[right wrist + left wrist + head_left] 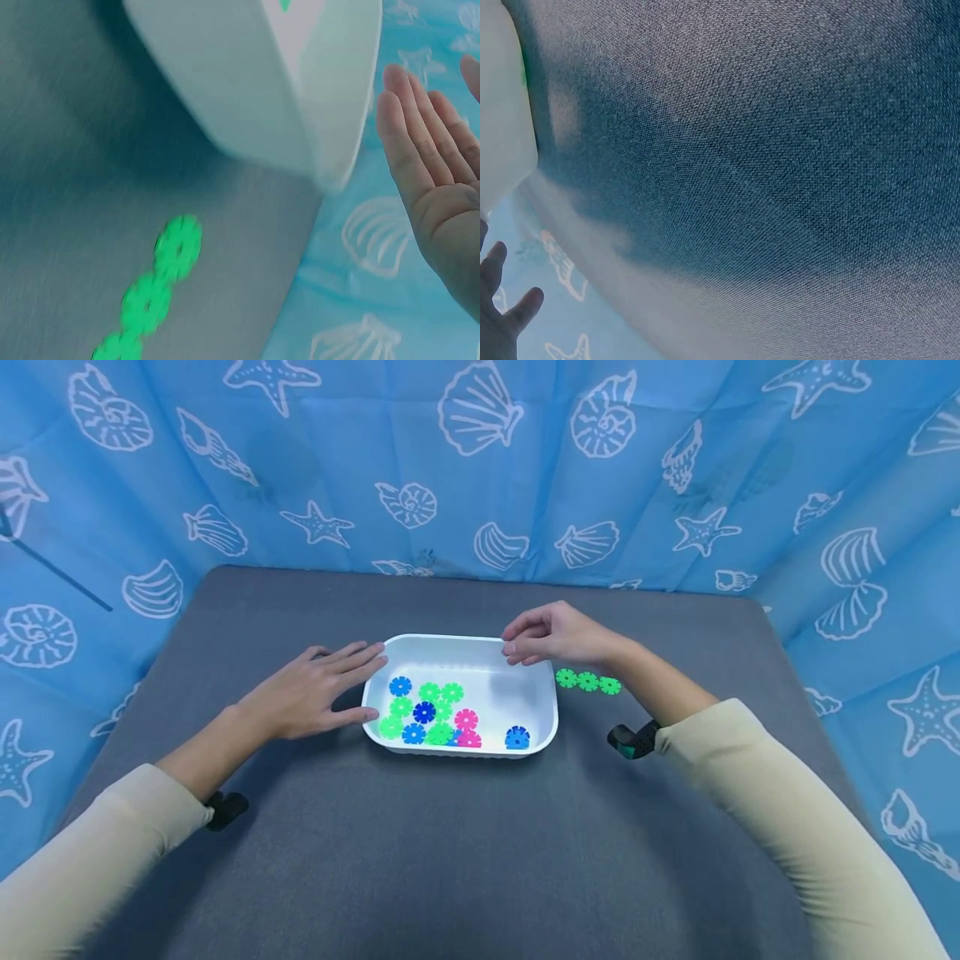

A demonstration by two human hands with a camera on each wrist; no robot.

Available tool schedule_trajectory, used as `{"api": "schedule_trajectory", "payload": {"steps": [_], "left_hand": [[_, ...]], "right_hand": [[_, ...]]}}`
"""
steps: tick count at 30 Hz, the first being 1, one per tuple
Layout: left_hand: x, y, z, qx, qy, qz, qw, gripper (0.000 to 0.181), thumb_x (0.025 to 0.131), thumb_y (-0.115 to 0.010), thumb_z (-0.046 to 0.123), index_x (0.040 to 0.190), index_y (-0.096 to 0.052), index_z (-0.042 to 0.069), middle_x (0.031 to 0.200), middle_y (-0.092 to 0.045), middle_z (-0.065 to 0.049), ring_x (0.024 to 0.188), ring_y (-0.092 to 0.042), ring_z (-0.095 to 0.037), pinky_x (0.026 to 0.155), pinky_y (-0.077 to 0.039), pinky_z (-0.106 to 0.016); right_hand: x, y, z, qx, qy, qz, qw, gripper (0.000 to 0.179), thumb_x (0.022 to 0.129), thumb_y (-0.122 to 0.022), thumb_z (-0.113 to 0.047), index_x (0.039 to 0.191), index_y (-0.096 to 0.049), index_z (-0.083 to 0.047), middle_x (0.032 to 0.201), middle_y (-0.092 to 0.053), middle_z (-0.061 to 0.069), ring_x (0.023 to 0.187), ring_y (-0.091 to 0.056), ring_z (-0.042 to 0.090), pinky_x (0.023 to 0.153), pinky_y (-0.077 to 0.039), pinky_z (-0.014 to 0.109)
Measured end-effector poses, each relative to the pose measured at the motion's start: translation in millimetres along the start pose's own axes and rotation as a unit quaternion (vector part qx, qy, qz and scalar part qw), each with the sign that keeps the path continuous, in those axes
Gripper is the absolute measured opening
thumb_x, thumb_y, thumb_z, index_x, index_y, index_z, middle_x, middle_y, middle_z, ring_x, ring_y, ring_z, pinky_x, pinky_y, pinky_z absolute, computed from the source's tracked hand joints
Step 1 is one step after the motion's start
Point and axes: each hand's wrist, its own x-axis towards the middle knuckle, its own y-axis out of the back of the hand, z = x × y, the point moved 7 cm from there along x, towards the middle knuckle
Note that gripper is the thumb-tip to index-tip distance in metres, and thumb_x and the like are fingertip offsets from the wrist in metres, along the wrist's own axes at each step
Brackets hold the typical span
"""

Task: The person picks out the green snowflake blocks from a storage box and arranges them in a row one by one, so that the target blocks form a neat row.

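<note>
A white tray holds several notched plastic discs: green ones, pink ones, a dark blue one and lighter blue ones. My left hand has its fingers extended and spread at the tray's left rim, with nothing in it; whether it touches the rim I cannot tell. Over the back right corner is my right hand, its fingers loosely bent and holding nothing visible. The right wrist view shows its bare palm. Right of the tray lies a row of three joined green discs.
The tray stands on a grey cloth-covered table. A blue curtain with white shell and starfish prints hangs behind the table and at its sides. Black wrist devices sit at both sleeves.
</note>
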Motion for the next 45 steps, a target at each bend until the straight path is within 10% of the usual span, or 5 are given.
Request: {"api": "schedule_trajectory", "payload": {"steps": [11,29,45], "left_hand": [[1.5,-0.8,2.0,-0.003,0.006,-0.006,1.0000,0.085,0.094,-0.050,0.066,0.159,-0.027,0.017,0.165,-0.020,-0.003,0.150,-0.023,-0.031,0.109,-0.029,-0.064],[0.0,-0.1,2.0,-0.003,0.001,0.005,1.0000,0.084,0.094,-0.052,0.064,0.158,-0.029,0.017,0.165,-0.022,-0.004,0.149,-0.026,-0.031,0.109,-0.031,-0.062],[-0.1,-0.3,1.3,-0.010,0.010,-0.001,0.9999,0.084,0.094,-0.052,0.064,0.159,-0.027,0.017,0.165,-0.021,-0.004,0.149,-0.025,-0.031,0.110,-0.030,-0.062]], "right_hand": [[27.0,-57,-16,-0.062,0.019,-0.124,0.9901,0.044,0.097,-0.066,-0.017,0.135,-0.057,0.003,0.122,-0.068,0.018,0.114,-0.065,0.029,0.100,-0.049,0.044],[38.8,-102,-8,-0.173,-0.039,-0.283,0.9428,0.049,0.096,-0.067,-0.024,0.141,-0.054,-0.010,0.134,-0.061,0.005,0.124,-0.056,0.016,0.103,-0.046,0.037],[42.0,-114,-7,-0.192,-0.040,-0.299,0.9338,0.047,0.099,-0.062,-0.024,0.143,-0.052,-0.011,0.133,-0.060,0.002,0.123,-0.055,0.014,0.105,-0.044,0.036]]}}
